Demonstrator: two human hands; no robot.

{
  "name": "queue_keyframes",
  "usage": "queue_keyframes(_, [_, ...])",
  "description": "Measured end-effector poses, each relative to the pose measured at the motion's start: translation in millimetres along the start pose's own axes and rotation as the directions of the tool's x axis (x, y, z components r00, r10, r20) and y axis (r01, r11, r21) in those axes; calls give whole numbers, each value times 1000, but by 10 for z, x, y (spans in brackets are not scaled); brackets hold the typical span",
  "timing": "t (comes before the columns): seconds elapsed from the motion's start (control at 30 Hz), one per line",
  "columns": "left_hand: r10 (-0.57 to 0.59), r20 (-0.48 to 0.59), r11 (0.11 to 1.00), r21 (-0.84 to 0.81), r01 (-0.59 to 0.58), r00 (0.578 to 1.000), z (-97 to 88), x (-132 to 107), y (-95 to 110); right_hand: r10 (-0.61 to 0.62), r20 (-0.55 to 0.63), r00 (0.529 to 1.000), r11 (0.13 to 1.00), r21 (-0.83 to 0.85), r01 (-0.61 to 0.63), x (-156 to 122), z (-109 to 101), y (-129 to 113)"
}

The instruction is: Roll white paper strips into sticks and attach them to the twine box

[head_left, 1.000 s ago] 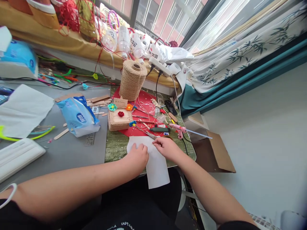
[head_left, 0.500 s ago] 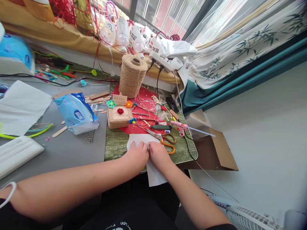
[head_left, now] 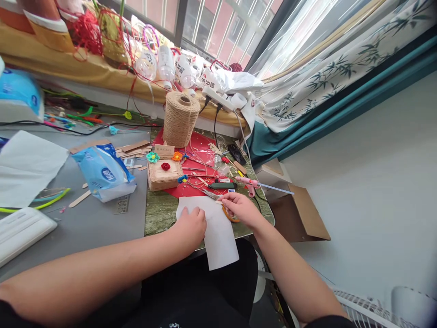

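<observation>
A sheet of white paper point(head_left: 221, 241) lies on the green table top, its lower part hanging over the front edge. My left hand point(head_left: 191, 228) presses on the sheet, fingers curled and holding it down. To its right, my right hand point(head_left: 241, 209) is raised over the scissors point(head_left: 231, 215), thumb and fingers pinched on a small pale stick-like piece point(head_left: 219, 202). The orange scissor handles show partly beneath this hand. Behind the paper stands a twine-wrapped box point(head_left: 164, 180) with a red rose point(head_left: 165, 166) and coloured flowers on it.
A twine spool point(head_left: 180, 120) stands on red sheeting behind the box. A pink glue gun point(head_left: 247, 181), with its cord, rests at the right edge beside a green cutter point(head_left: 221, 185). On the left are a blue tissue pack point(head_left: 105, 171) and wooden sticks point(head_left: 80, 199).
My right hand has left the paper and moved right over the scissors, now pinching a small pale piece. My left hand stays on the paper. The camera view has shifted slightly.
</observation>
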State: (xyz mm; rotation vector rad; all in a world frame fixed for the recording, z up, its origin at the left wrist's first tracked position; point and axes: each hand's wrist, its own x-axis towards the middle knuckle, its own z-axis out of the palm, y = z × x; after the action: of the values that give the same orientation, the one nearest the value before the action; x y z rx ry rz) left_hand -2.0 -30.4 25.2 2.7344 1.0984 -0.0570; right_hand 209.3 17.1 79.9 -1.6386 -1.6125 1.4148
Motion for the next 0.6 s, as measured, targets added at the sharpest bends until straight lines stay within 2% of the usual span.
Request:
queue_keyframes(0.1, [-2,-11,1000,18,2,1000,8,0,10,-12,-44,999,989,148,18,-65,96,73])
queue_keyframes(0.3, [-8,-17,1000,14,8,1000,53,28,13,-41,-81,996,988,147,53,-117,118,117])
queue_keyframes(0.47, [-6,-12,1000,12,6,1000,35,20,16,-58,-81,995,983,172,71,-45,169,288])
queue_keyframes(0.53, [-8,-8,1000,13,8,1000,21,14,18,-71,-113,991,989,123,85,1,225,371])
queue_keyframes(0.6, [-8,-5,1000,18,8,1000,14,10,18,-129,-182,975,992,-17,128,48,293,435])
